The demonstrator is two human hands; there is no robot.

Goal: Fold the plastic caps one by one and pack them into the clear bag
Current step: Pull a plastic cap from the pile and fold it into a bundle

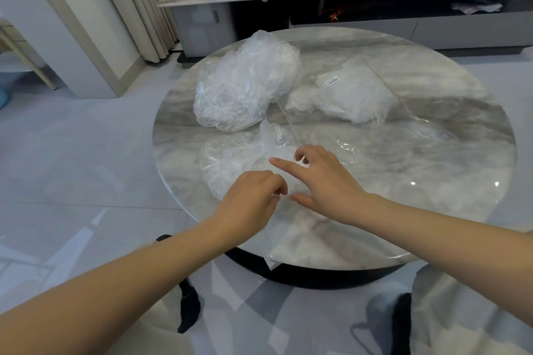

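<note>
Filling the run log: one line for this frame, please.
stage: folding a cap | left hand: pinching plastic cap | right hand: open, over cap | clear bag: on round table, apart | loose caps pile: far left

Caps pile (245,83) left on table (432,210), labelled bag (352,95) right of it.

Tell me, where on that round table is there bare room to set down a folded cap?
The right side of the table looks free, right of the right hand. The far edge behind the labelled bag is bare too. The left is crowded: the heap of caps, a flattened cap under the left hand.
</note>
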